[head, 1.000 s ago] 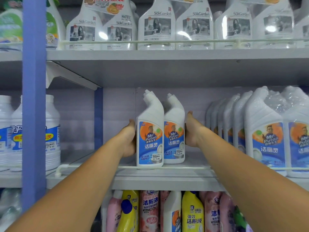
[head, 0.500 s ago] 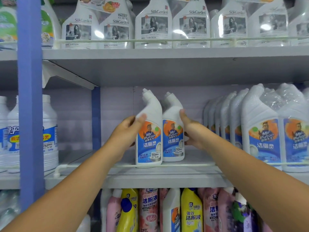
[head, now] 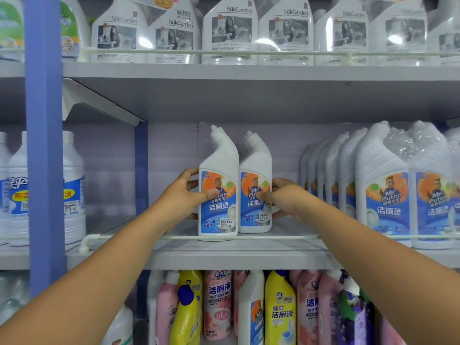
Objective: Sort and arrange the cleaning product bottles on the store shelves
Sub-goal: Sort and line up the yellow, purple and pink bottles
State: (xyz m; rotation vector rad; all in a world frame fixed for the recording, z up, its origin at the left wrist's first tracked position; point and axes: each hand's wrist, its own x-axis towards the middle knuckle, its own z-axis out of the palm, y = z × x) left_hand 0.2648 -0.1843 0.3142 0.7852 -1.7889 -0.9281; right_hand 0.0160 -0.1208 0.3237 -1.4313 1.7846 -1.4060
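Two white angled-neck toilet cleaner bottles with blue and orange labels stand upright side by side on the middle shelf (head: 236,257). My left hand (head: 185,192) wraps the left bottle (head: 219,180), thumb across its label. My right hand (head: 282,197) wraps the right bottle (head: 255,180), thumb on its label. The left bottle stands slightly nearer the front rail (head: 174,237).
A shrink-wrapped row of the same cleaner (head: 383,185) fills the shelf's right side. White round bottles (head: 73,185) stand left of a blue upright post (head: 43,145). Large white jugs (head: 229,31) line the shelf above; pink and yellow bottles (head: 280,310) crowd the shelf below.
Both hands came from behind and beside the two bottles round to their fronts and closed on them. The bottles stay in about the same spot.
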